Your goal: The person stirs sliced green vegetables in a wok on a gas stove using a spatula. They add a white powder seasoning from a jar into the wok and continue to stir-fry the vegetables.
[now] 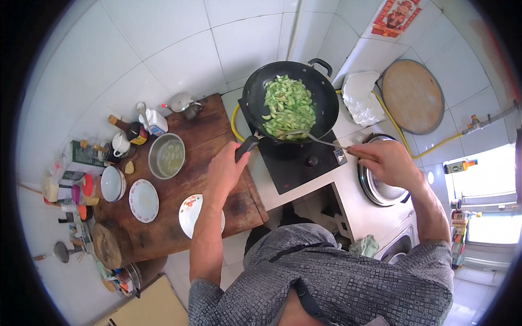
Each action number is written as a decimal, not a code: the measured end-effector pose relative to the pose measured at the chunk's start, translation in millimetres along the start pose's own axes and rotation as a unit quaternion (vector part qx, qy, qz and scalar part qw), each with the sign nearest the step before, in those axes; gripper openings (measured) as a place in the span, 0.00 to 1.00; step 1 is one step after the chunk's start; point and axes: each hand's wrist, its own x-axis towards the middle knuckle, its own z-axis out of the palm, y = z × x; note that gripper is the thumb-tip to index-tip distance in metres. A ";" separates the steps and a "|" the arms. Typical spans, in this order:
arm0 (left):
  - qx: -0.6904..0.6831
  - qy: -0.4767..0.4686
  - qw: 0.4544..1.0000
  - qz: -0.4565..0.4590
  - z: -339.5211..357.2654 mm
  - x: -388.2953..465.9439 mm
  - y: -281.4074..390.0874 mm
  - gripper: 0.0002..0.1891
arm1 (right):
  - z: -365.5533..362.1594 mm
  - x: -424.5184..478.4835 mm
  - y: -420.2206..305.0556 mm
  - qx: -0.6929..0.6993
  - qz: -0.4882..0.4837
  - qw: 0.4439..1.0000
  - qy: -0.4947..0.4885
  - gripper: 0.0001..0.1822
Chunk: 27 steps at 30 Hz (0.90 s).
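Note:
My left hand (229, 164) grips the black handle (247, 147) of a dark wok (257, 98). Sliced green vegetables (289, 108), pale inside, lie heaped in the wok. The wok is over a black cooktop (285, 167) and tilts towards its far side. In my right hand (385, 159) is the wooden grip of a metal spatula (322, 140). Its head reaches over the wok's near rim, at the lower edge of the vegetables, partly hidden among them.
Left of the cooktop, a wooden table (204, 134) holds a metal bowl of liquid (166, 155), a floral plate (143, 200), a white dish (191, 216), bottles and a round chopping block (111, 244). Rightward are a lidded pot (377, 183), egg tray (363, 95), yellow hose (391, 112) and sink (397, 246).

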 end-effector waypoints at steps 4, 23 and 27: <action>-0.013 0.005 1.000 0.014 6.3 5.5 -3.2 0.18 | 46.2 53.7 12.9 0.004 -0.021 0.998 0.060 0.22; -0.013 0.011 1.000 0.019 3.1 1.0 -3.2 0.17 | -18.8 90.3 50.0 -0.054 0.036 0.994 0.094 0.17; -0.014 0.006 1.000 0.010 5.7 2.1 -6.3 0.17 | -40.2 102.5 58.0 -0.168 0.149 0.974 0.007 0.18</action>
